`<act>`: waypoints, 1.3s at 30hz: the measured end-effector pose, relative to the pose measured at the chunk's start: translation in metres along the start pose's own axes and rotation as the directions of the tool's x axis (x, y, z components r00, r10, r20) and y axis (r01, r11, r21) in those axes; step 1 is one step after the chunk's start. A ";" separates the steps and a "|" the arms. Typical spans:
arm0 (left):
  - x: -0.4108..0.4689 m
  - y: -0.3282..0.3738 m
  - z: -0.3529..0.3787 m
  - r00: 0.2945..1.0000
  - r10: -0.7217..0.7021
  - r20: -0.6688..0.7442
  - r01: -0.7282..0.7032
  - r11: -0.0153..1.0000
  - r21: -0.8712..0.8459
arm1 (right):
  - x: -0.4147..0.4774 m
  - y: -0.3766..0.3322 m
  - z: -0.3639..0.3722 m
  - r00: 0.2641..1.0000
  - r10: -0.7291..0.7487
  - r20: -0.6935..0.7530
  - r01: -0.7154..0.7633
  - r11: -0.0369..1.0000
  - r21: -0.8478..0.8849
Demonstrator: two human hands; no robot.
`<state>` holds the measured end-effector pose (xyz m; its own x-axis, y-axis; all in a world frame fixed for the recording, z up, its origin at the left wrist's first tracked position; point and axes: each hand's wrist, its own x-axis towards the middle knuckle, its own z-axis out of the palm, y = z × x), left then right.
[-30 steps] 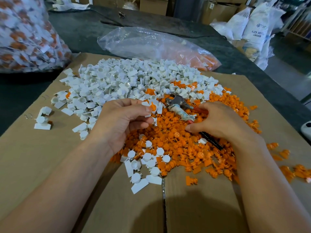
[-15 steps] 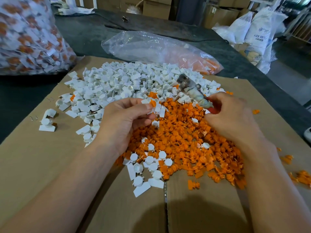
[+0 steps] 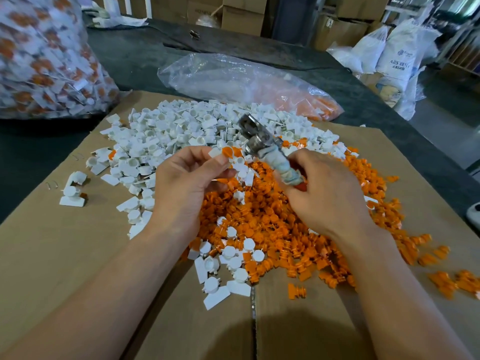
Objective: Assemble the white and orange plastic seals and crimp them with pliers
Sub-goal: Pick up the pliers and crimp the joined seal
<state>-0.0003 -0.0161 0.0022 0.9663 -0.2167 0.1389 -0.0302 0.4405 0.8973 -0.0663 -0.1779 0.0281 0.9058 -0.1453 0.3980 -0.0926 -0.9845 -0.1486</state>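
Your right hand (image 3: pixel 332 193) has lifted the pliers (image 3: pixel 255 136) off the pile, where they lay a second ago, and swung their metal head in toward your left hand (image 3: pixel 189 183). The left hand has also risen a little with its seal (image 3: pixel 226 152).

Your right hand's fingers are curled tight round the rag-wrapped handle, and the head points up and away from you. Your left hand's thumb and fingertips pinch the white and orange seal, holding it up just left of the pliers' head. I cannot tell whether the two touch, and the head is too blurred to show how its jaws stand.

Beneath both grips lies a heap of orange inserts (image 3: pixel 272 229). Beyond and left of them spreads a heap of white seal bodies (image 3: pixel 168 131). Both heaps rest on a flattened cardboard sheet (image 3: pixel 78 255), which lies over a dark table (image 3: pixel 135 55). Past the pliers' head lies a clear plastic bag (image 3: pixel 233 79) with orange parts in it. Far left of your left hand stands a big bag of white and orange pieces (image 3: pixel 44 61). Behind the table are cardboard boxes (image 3: pixel 241 14), and off to the right stand white sacks (image 3: pixel 397 55).
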 end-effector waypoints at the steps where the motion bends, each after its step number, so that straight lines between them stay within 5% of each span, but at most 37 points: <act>1: 0.000 0.000 0.000 1.000 0.009 0.000 -0.009 1.000 -0.003 | -0.001 -0.001 0.001 1.000 0.005 0.018 -0.006 1.000 0.023; 8: 0.000 -0.001 0.000 0.998 0.061 -0.007 -0.061 0.998 0.006 | -0.003 -0.002 0.010 0.992 -0.028 0.123 0.019 0.997 0.078; 20: -0.003 -0.001 0.001 0.992 0.122 0.015 -0.122 0.992 0.034 | -0.002 -0.004 0.006 0.990 -0.102 0.103 0.096 0.994 0.060; 39: -0.001 -0.003 0.000 0.992 0.126 0.006 -0.126 0.990 0.060 | -0.004 -0.007 0.008 0.971 -0.106 0.216 0.040 0.957 0.287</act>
<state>-0.0008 -0.0171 -0.0007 0.9532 -0.1650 0.2535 -0.1670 0.4116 0.8959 -0.0655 -0.1702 0.0201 0.9784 -0.0158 0.2062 0.0665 -0.9201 -0.3859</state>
